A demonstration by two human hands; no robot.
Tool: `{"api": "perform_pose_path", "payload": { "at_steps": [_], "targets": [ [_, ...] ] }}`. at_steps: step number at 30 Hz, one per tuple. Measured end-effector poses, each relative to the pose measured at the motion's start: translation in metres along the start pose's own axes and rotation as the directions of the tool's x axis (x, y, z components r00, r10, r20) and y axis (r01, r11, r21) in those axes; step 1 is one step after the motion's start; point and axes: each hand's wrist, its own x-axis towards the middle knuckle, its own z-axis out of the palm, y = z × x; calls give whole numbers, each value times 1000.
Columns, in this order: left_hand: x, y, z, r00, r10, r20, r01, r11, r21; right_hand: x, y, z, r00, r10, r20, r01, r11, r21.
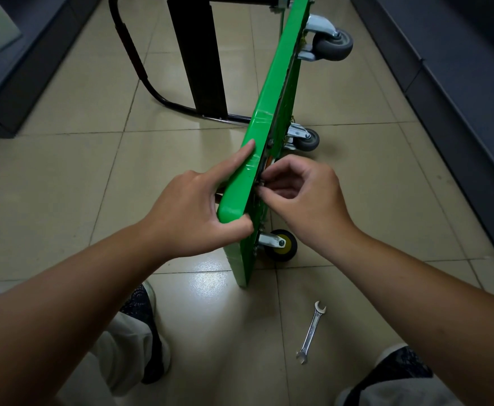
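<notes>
Green trolley deck [272,112], edgewise between hands: left hand [193,212] grips its corner, right hand [301,194] pinches a bolt [261,184].

Bright green trolley deck [269,127], black handle [128,54] at 11 o'clock, grey caster [335,45] at 1 o'clock, yellow-hubbed black wheel [282,244]; silver spanner [311,332] at 5 o'clock on beige tiles [78,177].

Likely an office or workroom aisle: a beige tiled floor [64,171] runs between dark grey cabinets [459,83] either side of the cart [272,98], a wrench [311,332] lying near it.
</notes>
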Motion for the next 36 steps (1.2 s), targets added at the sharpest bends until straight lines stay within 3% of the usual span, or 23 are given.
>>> {"api": "perform_pose_path", "payload": {
  "at_steps": [14,30,36],
  "targets": [
    [-1,0,0,1000,4,17,-4,1000,-16,0,-4,1,1000,7,-28,-6,999,40],
    [-1,0,1,1000,3,2,-3,1000,-7,1,1,-2,996,-93,3,90,955,-283],
    [-1,-1,2,1000,6,6,-6,1000,-8,3,4,-2,998,-62,-6,59,971,-231]
  ]
}}
